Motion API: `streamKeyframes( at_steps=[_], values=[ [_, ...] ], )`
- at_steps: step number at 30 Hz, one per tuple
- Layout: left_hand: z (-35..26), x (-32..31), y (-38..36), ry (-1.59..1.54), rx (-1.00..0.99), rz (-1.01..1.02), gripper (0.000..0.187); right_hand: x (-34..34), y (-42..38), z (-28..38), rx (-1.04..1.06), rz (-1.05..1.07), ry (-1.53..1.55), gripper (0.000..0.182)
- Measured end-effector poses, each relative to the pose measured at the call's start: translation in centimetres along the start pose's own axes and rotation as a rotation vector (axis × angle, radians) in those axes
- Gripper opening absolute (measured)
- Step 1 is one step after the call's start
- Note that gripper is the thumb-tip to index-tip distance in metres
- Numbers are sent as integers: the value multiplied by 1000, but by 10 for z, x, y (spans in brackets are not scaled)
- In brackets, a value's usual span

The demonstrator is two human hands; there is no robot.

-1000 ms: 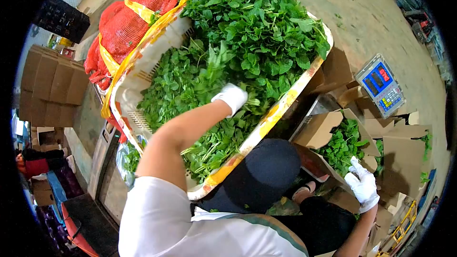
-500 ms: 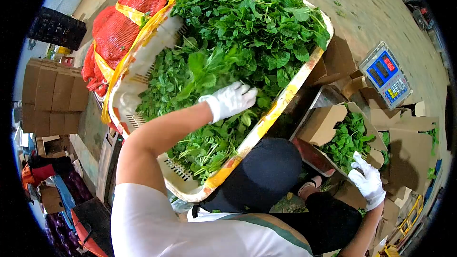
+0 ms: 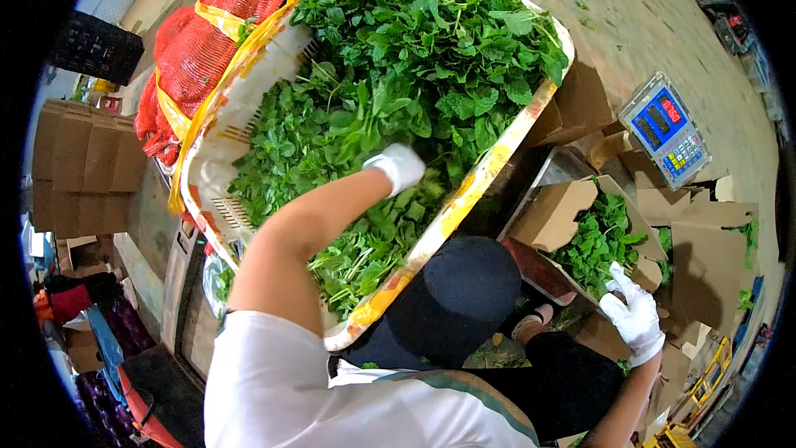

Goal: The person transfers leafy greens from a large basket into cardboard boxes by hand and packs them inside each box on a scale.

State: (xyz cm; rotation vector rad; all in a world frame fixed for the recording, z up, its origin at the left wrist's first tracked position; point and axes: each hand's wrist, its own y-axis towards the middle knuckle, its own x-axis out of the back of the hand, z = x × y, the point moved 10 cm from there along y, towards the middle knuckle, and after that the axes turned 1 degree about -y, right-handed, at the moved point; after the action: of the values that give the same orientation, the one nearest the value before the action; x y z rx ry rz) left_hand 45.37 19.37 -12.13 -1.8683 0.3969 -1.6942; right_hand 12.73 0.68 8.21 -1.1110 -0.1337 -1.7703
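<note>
Loose leafy sprigs that look like mint (image 3: pixel 414 58) fill much of a large white plastic crate (image 3: pixel 506 145) with yellow tape on its rim. My left hand (image 3: pixel 400 169), in a white glove, is down among the sprigs in the crate. Its fingers are curled and their tips hidden, with motion-blurred mint against them. My right hand (image 3: pixel 634 315), also gloved, is at the near edge of an open cardboard box (image 3: pixel 551 220). Its thumb and forefinger are apart beside that edge. More mint (image 3: pixel 604 236) lies in this box.
A digital scale display (image 3: pixel 666 131) stands beyond the box. Red mesh sacks (image 3: pixel 195 58) lie along the crate's far left side. Stacked cartons (image 3: pixel 87 166) stand at the left, with more cardboard (image 3: pixel 709 270) at the right. My knee (image 3: pixel 464 290) is between crate and box.
My left hand has shifted slightly left and down within the crate, and its fingers have dipped deeper among the leaves. My right hand stays by the box. The whole view has shifted slightly.
</note>
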Motion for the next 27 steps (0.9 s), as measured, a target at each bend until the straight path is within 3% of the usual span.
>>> streamKeyframes(
  at_steps=[1, 2, 5, 9, 10, 11, 13, 15, 16, 17, 19, 20, 22, 23, 25, 26, 27],
  values=[
    [-7, 8, -26, -45, -28, 129, 15, 2, 0, 0, -3, 2, 7, 51],
    [-5, -2, -42, 90, 6, 103, 15, 0, -1, -1, -3, 27, 16, 53],
    [0, 2, -71, 98, 47, 177, 16, -3, -3, -17, 34, 45, 24, 54],
    [5, -8, -39, 97, 72, 185, 19, 3, 1, -19, -42, 54, -57, 54],
    [-16, 27, -41, 246, -56, 19, 20, 4, -1, -19, -52, 43, -62, 54],
    [0, 17, -15, 83, 67, -168, 17, 3, -1, -18, -59, 44, -62, 54],
    [-32, 50, -10, 183, -189, -229, 24, -1, 0, -9, 12, 71, 47, 54],
    [-20, 34, 17, -82, -161, -133, 40, -1, 0, -12, -3, 60, 46, 54],
    [-32, 48, 10, -2, -274, -64, 48, 0, 0, -13, -13, 45, 46, 54],
    [-9, 2, 36, -51, -114, 162, 45, 0, 1, -11, -14, 44, 41, 54],
    [-9, 5, 40, -72, -193, -106, 42, 7, 2, -8, -8, -2, -86, 53],
    [-12, 0, 43, -75, -205, -102, 42, 6, 0, -11, -18, -11, -51, 54],
    [-7, -10, 35, -90, -113, 111, 36, 3, -3, -9, -27, 18, 23, 54],
    [-4, -12, 22, -14, -63, 154, 25, 0, -1, -6, -18, 45, 93, 54],
    [2, -7, -6, -115, -45, 53, 21, 3, 2, -4, -33, 33, 61, 54],
    [20, -26, -10, -241, 61, 7, 23, 3, 2, -3, -33, 38, 13, 54],
    [8, -9, -32, -128, -2, -61, 25, 1, 1, -5, -37, 48, -36, 53]
  ],
)
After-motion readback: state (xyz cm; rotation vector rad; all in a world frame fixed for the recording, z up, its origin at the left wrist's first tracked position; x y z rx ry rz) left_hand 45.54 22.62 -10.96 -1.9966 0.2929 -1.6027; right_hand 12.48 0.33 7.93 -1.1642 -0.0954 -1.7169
